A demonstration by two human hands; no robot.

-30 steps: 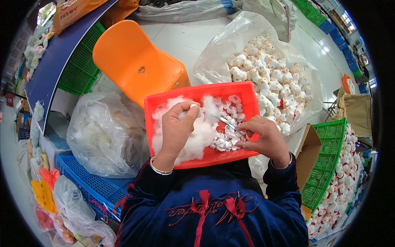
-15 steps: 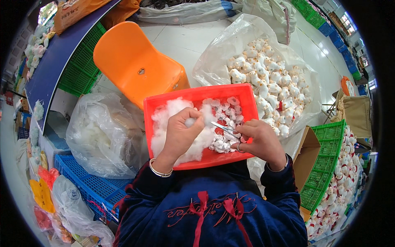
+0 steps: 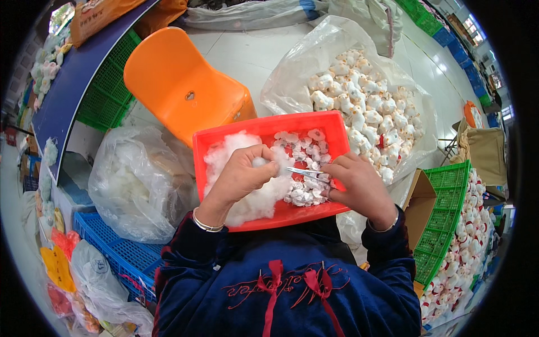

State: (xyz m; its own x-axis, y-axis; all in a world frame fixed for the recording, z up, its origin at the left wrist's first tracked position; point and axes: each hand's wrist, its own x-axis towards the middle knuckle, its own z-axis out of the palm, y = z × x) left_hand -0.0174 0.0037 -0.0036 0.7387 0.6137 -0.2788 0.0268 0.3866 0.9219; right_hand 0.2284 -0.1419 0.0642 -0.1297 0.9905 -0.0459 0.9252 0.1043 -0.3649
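A red plastic tray (image 3: pixel 264 223) sits in front of my body. Fluffy white stuffing (image 3: pixel 255 205) fills its left half, and several small white fabric-like pieces (image 3: pixel 306 194) lie on the right. Over the stuffing, my left hand (image 3: pixel 241 174) is closed in a pinch around a small whitish piece (image 3: pixel 259 162), mostly hidden by the fingers. My right hand (image 3: pixel 356 185) grips a slim metal tool (image 3: pixel 306 172) with scissor-like ring handles; its tip points left, close to the left fingers. Whether it is scissors or forceps I cannot tell.
An orange chair (image 3: pixel 168 84) stands beyond the tray. To its right, a clear plastic bag (image 3: pixel 286 73) holds many small white plush figures (image 3: pixel 365 106). A bag of stuffing (image 3: pixel 132 185) and a blue crate (image 3: pixel 120 247) are at left; a green crate (image 3: pixel 443 224) and cardboard box (image 3: pixel 421 205) at right.
The tray has shifted slightly left and up in the picture. My right hand has moved a little right and its fingers have loosened and spread along the tool's handles. My left hand keeps its pinch.
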